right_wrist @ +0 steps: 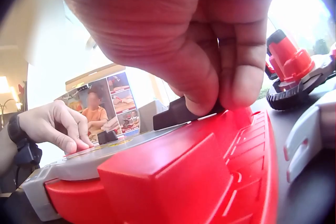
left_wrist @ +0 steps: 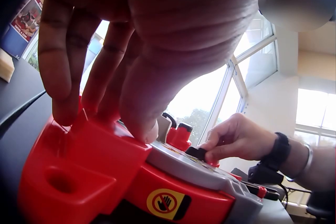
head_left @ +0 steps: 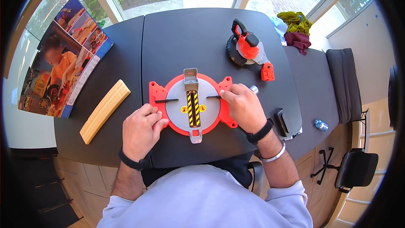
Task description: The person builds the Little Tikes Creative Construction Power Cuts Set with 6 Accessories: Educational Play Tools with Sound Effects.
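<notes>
A toy saw base (head_left: pixel 171 118) lies on the dark table, with red side wings, a round grey turntable and a striped yellow-and-black slot strip (head_left: pixel 193 109). My left hand (head_left: pixel 143 128) grips the left red wing (left_wrist: pixel 84 166), fingers and thumb on either side of a raised block. Between thumb and fingertips, my right hand (head_left: pixel 247 107) pinches a black bar-shaped piece (right_wrist: pixel 176 115) at the right wing. A matching black bar (head_left: pixel 166 101) reaches over the turntable from the left. At the base's far side stands a grey bracket (head_left: pixel 190 78).
Behind on the right sits a red-and-black toy circular saw head (head_left: pixel 247 46) with a grey guard. A curved wooden-looking piece (head_left: pixel 104 112) lies at left, near a large picture box (head_left: pixel 63 63). A black case-like object (head_left: pixel 283 122) and a bottle (head_left: pixel 321 125) are at right.
</notes>
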`<state>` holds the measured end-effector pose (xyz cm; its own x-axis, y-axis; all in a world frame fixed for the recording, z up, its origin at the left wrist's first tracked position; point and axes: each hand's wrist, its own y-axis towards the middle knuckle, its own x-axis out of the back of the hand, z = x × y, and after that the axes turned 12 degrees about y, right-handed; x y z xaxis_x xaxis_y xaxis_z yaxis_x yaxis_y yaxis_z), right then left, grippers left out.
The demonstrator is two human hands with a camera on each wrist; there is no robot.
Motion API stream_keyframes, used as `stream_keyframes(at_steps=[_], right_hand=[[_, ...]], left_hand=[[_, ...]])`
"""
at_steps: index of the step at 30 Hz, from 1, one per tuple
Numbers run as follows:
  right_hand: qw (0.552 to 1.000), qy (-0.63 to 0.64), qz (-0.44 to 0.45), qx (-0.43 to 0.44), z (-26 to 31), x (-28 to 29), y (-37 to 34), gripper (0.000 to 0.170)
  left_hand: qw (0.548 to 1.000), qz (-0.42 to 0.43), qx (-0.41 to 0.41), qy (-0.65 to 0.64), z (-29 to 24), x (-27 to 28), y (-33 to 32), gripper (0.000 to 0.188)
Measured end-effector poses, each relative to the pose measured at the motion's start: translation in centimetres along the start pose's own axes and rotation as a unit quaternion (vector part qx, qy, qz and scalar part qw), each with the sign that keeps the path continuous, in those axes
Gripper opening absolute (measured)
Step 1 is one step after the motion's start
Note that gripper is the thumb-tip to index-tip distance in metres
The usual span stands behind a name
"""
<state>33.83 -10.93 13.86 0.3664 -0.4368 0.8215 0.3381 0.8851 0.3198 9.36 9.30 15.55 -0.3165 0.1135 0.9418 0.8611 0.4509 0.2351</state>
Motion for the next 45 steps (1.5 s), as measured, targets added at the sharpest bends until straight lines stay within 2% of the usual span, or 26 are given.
stream_keyframes(at_steps=[20,25,29,32,34,37,39,40,41,43,44,45], right_hand=[[0.999,0.004,-0.039,0.018,0.0,-0.6,-0.3,0.014],[1.000,-0.002,-0.024,0.004,0.6,-0.4,-0.3,0.009],[1.000,0.005,-0.019,0.008,1.0,0.4,-0.4,0.013],[0.999,0.026,-0.004,0.032,0.3,2.0,-0.4,0.022],[1.000,-0.006,-0.006,0.010,-0.6,3.6,0.1,0.029],[0.996,0.009,-0.069,-0.050,-3.2,5.7,0.8,0.031],[0.989,-0.009,-0.087,-0.117,-5.8,6.9,1.3,0.039],[0.983,-0.020,-0.073,-0.169,-7.4,7.3,1.5,0.056],[0.983,-0.022,-0.076,-0.168,-8.6,7.4,1.4,0.056],[0.966,-0.081,-0.048,-0.241,-10.3,7.6,1.5,0.072],[0.958,-0.063,-0.009,-0.279,-10.7,8.1,2.0,0.083],[0.959,-0.063,-0.010,-0.277,-11.4,8.1,2.3,0.083]], left_hand=[[1.000,0.003,0.007,-0.004,-0.2,0.1,-0.5,0.023],[1.000,0.004,0.006,0.001,-0.3,0.2,-0.8,0.024],[1.000,0.008,0.009,-0.004,-0.3,0.3,-0.9,0.024],[1.000,0.003,0.002,-0.006,-0.3,0.3,-1.1,0.024],[1.000,0.007,-0.001,-0.001,-0.2,0.2,-1.2,0.024],[1.000,-0.005,-0.015,-0.001,0.1,0.0,-1.4,0.026],[1.000,-0.003,-0.013,-0.006,0.3,-0.1,-1.5,0.027],[1.000,0.001,-0.009,-0.009,0.3,-0.1,-1.5,0.027],[1.000,-0.002,-0.011,-0.009,0.3,-0.1,-1.6,0.027],[1.000,0.001,-0.011,-0.002,0.1,0.0,-1.7,0.031],[1.000,-0.002,-0.011,-0.002,0.0,0.0,-1.8,0.031],[1.000,0.000,-0.013,0.005,0.0,0.0,-1.8,0.032]])
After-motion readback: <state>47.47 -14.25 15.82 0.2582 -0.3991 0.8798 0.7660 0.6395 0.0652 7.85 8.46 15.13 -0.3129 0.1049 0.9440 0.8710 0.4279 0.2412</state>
